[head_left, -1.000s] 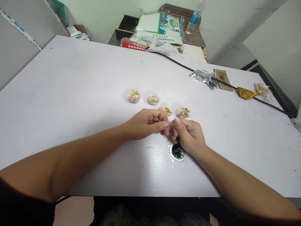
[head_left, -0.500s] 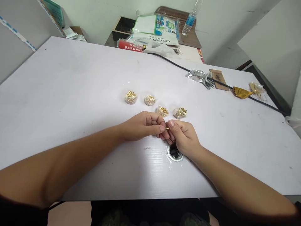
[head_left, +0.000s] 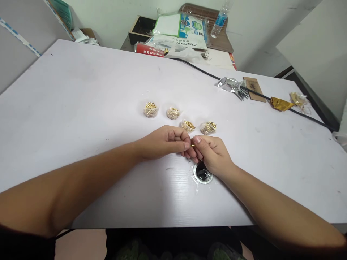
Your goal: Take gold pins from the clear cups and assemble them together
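Observation:
My left hand (head_left: 168, 142) and my right hand (head_left: 213, 151) meet above the white table (head_left: 94, 97), fingertips almost touching. Between their pinched fingers shows a small gold-coloured metal pin (head_left: 192, 146); both hands seem closed on it, though its ends are hidden by the fingers. Just beyond the hands stand small clear cups of gold metal pieces: one cup (head_left: 187, 125) behind the left fingertips and another cup (head_left: 208, 127) behind the right thumb. Farther off to the left are a third cup (head_left: 172, 113) and one more cup (head_left: 150, 109), holding longer gold pins.
A round cable hole (head_left: 202, 173) with clear tape lies below my right hand. A black cable (head_left: 197, 71) runs along the back right, past silver foil (head_left: 233, 86), cardboard (head_left: 254, 89) and a gold packet (head_left: 281, 104). Behind the table are a black box (head_left: 141, 30) and a water bottle (head_left: 219, 22).
The view has shifted slightly, so things on the table sit a little higher. My hands keep nearly the same pose, and slightly more of the cable hole shows.

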Demonstrator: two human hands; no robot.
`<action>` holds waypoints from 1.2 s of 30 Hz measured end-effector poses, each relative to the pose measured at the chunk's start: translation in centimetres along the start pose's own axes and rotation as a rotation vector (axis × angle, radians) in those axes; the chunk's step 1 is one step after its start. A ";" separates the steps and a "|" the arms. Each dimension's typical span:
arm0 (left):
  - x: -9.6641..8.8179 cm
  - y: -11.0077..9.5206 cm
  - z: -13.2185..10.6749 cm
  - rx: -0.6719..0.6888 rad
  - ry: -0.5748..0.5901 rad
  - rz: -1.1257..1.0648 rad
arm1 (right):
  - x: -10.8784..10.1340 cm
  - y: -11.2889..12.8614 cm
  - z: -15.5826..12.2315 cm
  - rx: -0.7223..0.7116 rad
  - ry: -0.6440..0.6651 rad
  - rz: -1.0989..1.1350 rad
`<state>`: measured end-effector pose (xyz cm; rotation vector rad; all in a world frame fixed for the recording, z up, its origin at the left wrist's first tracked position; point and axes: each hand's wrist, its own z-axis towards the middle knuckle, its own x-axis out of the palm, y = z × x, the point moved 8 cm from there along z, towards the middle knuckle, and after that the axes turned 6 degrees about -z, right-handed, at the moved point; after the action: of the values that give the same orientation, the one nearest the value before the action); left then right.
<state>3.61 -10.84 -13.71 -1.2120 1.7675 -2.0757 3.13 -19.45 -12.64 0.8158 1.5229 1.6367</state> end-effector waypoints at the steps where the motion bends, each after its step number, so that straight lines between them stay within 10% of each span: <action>1: 0.0 0.0 0.0 0.002 0.005 -0.002 | 0.0 0.0 0.0 0.003 0.003 0.004; 36: -0.7 -0.1 -0.3 0.003 -0.158 0.204 | -0.8 -0.4 -0.2 0.033 -0.014 -0.223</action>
<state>3.91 -10.20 -13.95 -1.1094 1.7361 -1.8172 3.40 -20.22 -13.01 0.6477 1.5737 1.4433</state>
